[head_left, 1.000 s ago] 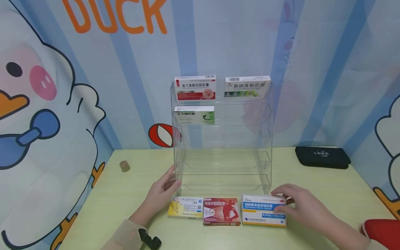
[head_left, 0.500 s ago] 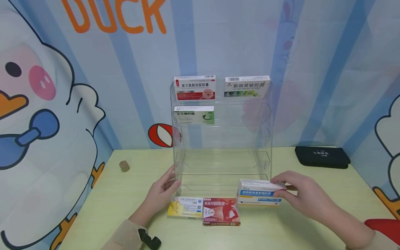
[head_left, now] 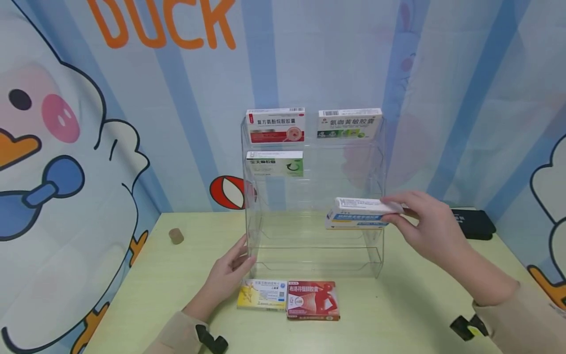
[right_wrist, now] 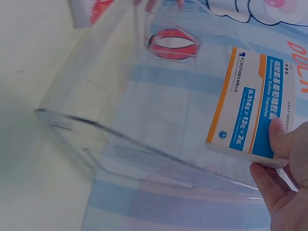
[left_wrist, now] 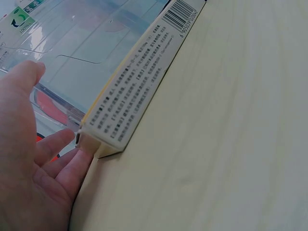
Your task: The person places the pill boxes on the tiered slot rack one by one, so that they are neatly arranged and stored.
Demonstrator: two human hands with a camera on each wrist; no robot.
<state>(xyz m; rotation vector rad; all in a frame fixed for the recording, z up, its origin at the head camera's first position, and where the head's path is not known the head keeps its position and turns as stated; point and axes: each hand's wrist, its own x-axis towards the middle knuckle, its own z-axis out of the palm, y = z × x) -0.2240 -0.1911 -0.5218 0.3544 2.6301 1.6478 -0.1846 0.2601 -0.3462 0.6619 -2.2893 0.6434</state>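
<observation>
My right hand (head_left: 431, 228) pinches a white, blue and orange medicine box (head_left: 355, 216) by its right end, thumb in front. The box is raised off the table before the middle tiers of a clear acrylic display rack (head_left: 314, 247); in the right wrist view its printed face (right_wrist: 250, 106) shows. My left hand (head_left: 227, 273) holds the rack's lower left edge, thumb at the front, fingers along the outer side. Beside its fingertips lies a yellow-and-white medicine box (head_left: 262, 295), its barcoded side (left_wrist: 139, 77) filling the left wrist view. A red medicine box (head_left: 312, 301) lies to its right.
The rack's top tier bears a red-and-white box (head_left: 276, 126) and a green-and-white box (head_left: 349, 124). Another green-and-white box (head_left: 275, 163) sits one tier lower, left. A black pouch (head_left: 475, 225) lies at the back right, a small brown cylinder (head_left: 176, 236) at the left.
My right hand has lifted the blue-and-white medicine box from the table beside the red one, up and slightly left to the rack's middle tiers. My left hand has stayed at the rack.
</observation>
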